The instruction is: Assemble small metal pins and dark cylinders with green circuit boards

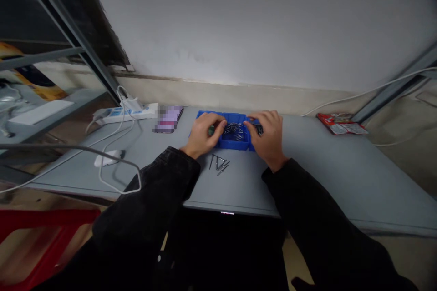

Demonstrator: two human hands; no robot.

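Observation:
Three blue plastic bins stand side by side on the grey table. The middle bin (234, 144) holds many small thin metal pieces (234, 131), like screws or rivets. My left hand (205, 132) is over the left bin (202, 112), its thumb and forefinger close together at the middle bin's edge; whatever they pinch is too small to make out. Over the right bin (251, 147), which has dark parts in it, my right hand (268, 136) curls with thumb and forefinger near each other. Several loose metal pins (219, 164) lie in front of the bins.
At the left are a white power strip (133, 112) with cables, a purple packet (168, 119) and a small white device (108, 158). A red snack packet (342, 124) lies at the back right. A wall rises behind the table; a red stool (51, 218) stands at lower left.

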